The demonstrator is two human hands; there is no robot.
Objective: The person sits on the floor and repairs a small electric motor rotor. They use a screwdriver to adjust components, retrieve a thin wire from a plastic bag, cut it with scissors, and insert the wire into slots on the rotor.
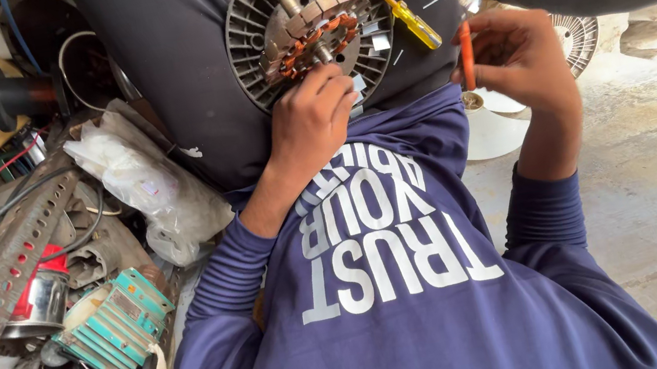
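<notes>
- The fan motor (308, 26) rested on the person's lap, its grey finned housing tilted up, the shaft sticking out and the copper-wound stator sitting exposed.
- Judging by that, the motor looked already opened up; whatever work on the windings remained seemed unfinished.
- The left hand (313, 120) had its fingers curled closed on the housing's lower rim, steadying it.
- The right hand (523, 58) pinched an orange-handled tool (467, 54) upright, fingers closed around it, just beside the motor.
- A yellow screwdriver (405, 17) lay across the lap, near the housing's edge.
- Clutter lay on the floor to the left, including a teal finned motor (113, 323).
</notes>
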